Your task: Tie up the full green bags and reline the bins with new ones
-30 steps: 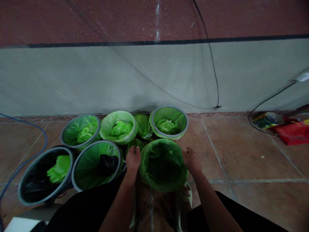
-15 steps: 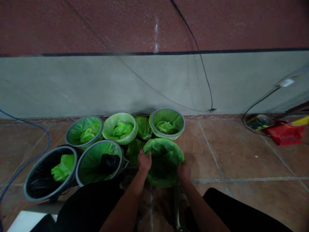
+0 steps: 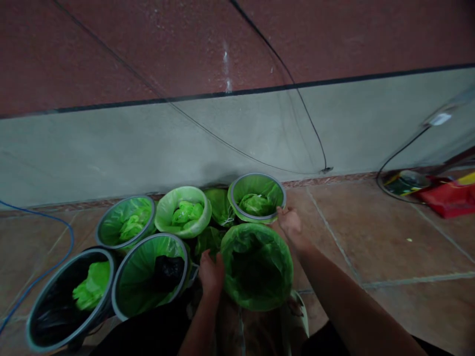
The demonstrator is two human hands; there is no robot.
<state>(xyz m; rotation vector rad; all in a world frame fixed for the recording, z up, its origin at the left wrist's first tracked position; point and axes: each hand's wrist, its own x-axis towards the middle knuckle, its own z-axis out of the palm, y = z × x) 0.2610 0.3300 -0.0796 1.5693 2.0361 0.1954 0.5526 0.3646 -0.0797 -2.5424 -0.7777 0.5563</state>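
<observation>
In front of me stands a bin lined with a green bag (image 3: 256,304), its bag folded over the rim and its inside dark. My left hand (image 3: 211,273) is beside this bin's left side, thumb and fingers apart, holding nothing. My right hand (image 3: 290,223) reaches past it to a green-lined bin with a grey ring (image 3: 257,216) by the wall. The right fingertips are at the right edge of that ring; the fingers look apart, and whether they touch it is unclear. A crumpled green bag (image 3: 255,204) lies inside the ringed bin.
Left stand more bins: a pale green-lined one (image 3: 163,220), two grey-ringed green ones (image 3: 102,232) (image 3: 122,296), and a black-lined one (image 3: 33,321). A blue hose (image 3: 40,269) runs along the floor at left. A red dustpan-like object (image 3: 445,200) lies right. Cables hang down the wall (image 3: 352,123).
Both hands have let go of the front bin's rim. My right hand has moved up to the back ringed bin, and my left has drawn slightly down and left. The view has tilted.
</observation>
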